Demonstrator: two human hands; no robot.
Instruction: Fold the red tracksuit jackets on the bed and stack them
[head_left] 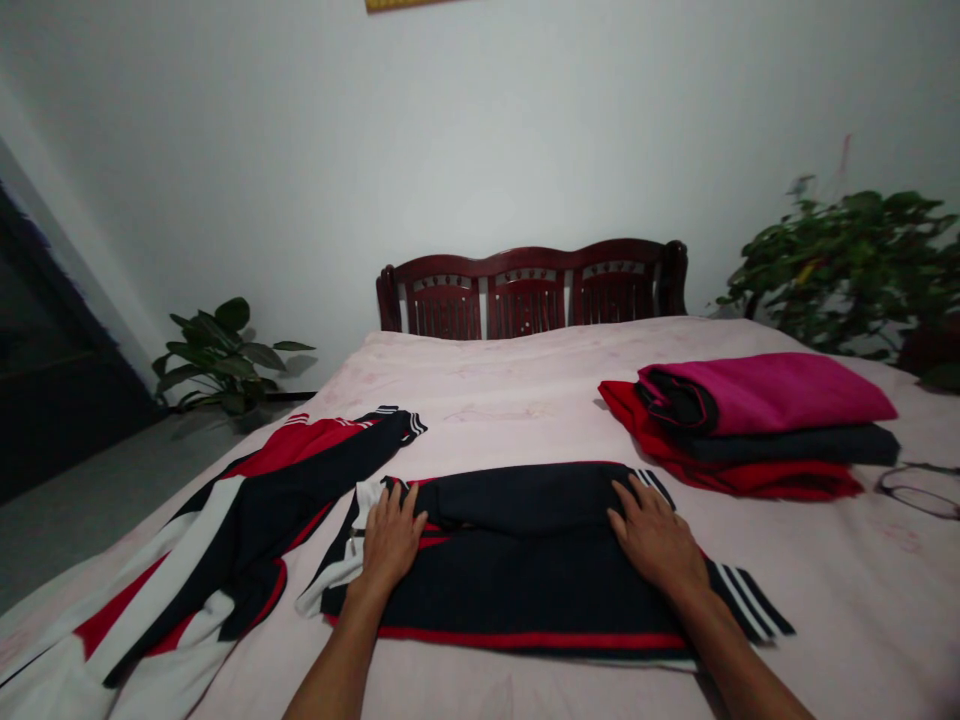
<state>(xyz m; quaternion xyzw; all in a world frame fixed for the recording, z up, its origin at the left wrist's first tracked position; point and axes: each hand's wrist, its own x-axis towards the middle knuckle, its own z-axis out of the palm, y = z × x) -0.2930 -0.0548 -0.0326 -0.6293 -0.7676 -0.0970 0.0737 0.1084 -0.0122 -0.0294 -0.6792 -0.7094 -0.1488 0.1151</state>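
A navy jacket [525, 580] with red edging, white parts and striped cuffs lies folded on the bed in front of me. My left hand [391, 535] rests on its left end, fingers spread over the white and navy cloth. On the right end lies my right hand [658, 535], its fingers apart and flat near a striped cuff. Neither hand grips the cloth. To the left, a second navy, red and white jacket [232, 520] is loosely spread, one sleeve reaching toward the headboard.
A stack of folded clothes [780, 395], pink over dark over red, sits at the right. Eyeglasses [919, 492] lie beside it. The pink bedsheet [510, 390] runs back to a dark wooden headboard [525, 290]. Potted plants [232, 355] stand on both sides.
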